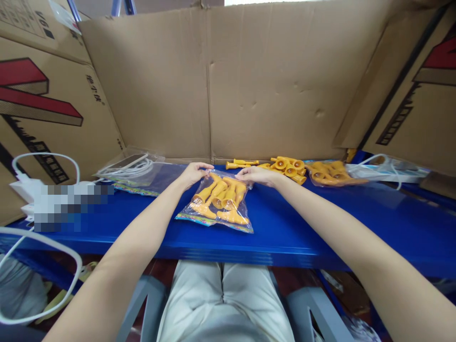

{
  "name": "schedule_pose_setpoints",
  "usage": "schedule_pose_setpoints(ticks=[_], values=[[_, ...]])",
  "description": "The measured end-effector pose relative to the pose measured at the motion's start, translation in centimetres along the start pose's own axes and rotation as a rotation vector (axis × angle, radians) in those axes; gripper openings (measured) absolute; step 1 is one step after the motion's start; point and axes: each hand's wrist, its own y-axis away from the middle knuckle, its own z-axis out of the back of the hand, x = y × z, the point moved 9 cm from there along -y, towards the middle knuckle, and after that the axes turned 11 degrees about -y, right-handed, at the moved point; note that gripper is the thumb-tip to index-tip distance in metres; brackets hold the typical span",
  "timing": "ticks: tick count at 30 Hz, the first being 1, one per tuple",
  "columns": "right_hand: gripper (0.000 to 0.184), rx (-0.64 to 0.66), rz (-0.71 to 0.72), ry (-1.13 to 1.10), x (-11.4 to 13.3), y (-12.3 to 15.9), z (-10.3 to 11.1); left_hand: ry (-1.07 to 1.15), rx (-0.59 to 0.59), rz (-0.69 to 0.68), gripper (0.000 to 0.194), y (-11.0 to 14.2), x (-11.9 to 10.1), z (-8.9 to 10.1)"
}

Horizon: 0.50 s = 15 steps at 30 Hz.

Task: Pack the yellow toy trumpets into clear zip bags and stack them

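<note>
A clear plastic bag [233,224] with several orange-yellow plastic pieces [219,192] inside lies on the blue table in front of me. Some pieces flare like small horns, others look like T-shaped handles. My left hand [195,175] pinches the bag's far left corner. At the far right corner, my right hand [259,175] has its fingers closed on the bag's edge. The colourful strip of the bag faces me. Behind my right hand lies a loose heap of the same yellow pieces [289,167].
Another filled bag [333,173] lies to the right, beside a white cable and flat box [392,172]. Flat clear bags [142,183] and a phone with a cable [130,162] sit at left, near white chargers [32,190]. A cardboard wall [267,85] encloses the blue table [292,237].
</note>
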Motion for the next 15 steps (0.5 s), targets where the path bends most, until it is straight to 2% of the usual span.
schedule_pose_setpoints(ticks=[9, 11, 15], values=[[0.038, 0.435, -0.224, -0.047, 0.0, -1.5, -2.8, 0.044, 0.026, -0.07, 0.035, 0.0, -0.9, -0.8], [0.035, 0.468, -0.242, -0.085, -0.1, -1.7, -3.5, 0.043, 0.01, -0.083, 0.036, -0.2, -0.9, -0.7], [0.03, 0.441, -0.29, -0.163, -0.3, -1.7, -4.4, 0.046, -0.036, -0.12, 0.034, -0.4, -1.1, -0.5]])
